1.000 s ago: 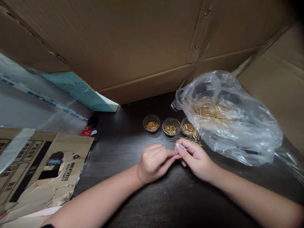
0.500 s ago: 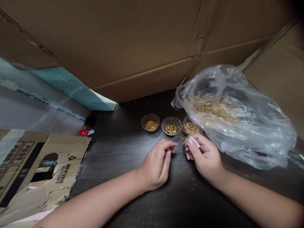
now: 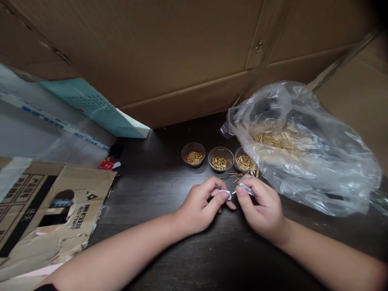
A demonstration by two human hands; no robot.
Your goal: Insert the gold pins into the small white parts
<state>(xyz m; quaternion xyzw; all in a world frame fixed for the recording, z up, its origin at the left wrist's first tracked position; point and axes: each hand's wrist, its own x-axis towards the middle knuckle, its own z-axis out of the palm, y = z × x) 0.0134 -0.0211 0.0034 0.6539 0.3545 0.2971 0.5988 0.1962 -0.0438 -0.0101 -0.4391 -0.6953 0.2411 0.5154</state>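
Note:
My left hand (image 3: pixel 203 208) is closed, with thumb and forefinger pinched on a small white scrap (image 3: pixel 226 194) that looks like paper or tape. My right hand (image 3: pixel 263 208) pinches another white scrap (image 3: pixel 247 188). A thin gold-coloured pin (image 3: pixel 234 192) pokes out from its fingertips towards the left hand. The fingertips of both hands are close together but apart. Just beyond them, several loose gold pins (image 3: pixel 235 175) lie on the dark table. Three small clear cups, left (image 3: pixel 184 158), middle (image 3: pixel 211 164) and right (image 3: pixel 237 161), hold small gold metal pieces.
A clear plastic bag (image 3: pixel 327 178) with many gold pins lies at the right, overlapping the right cup. A cardboard wall (image 3: pixel 182 60) stands behind the dark table (image 3: pixel 145 190). Torn cardboard (image 3: pixel 87 178) and a light blue box (image 3: pixel 91 105) are at the left.
My left hand has turned and moved slightly right, closer to the right hand; the white scrap at its thumb now shows. A pin tip now shows at my right fingertips. The view has shifted slightly.

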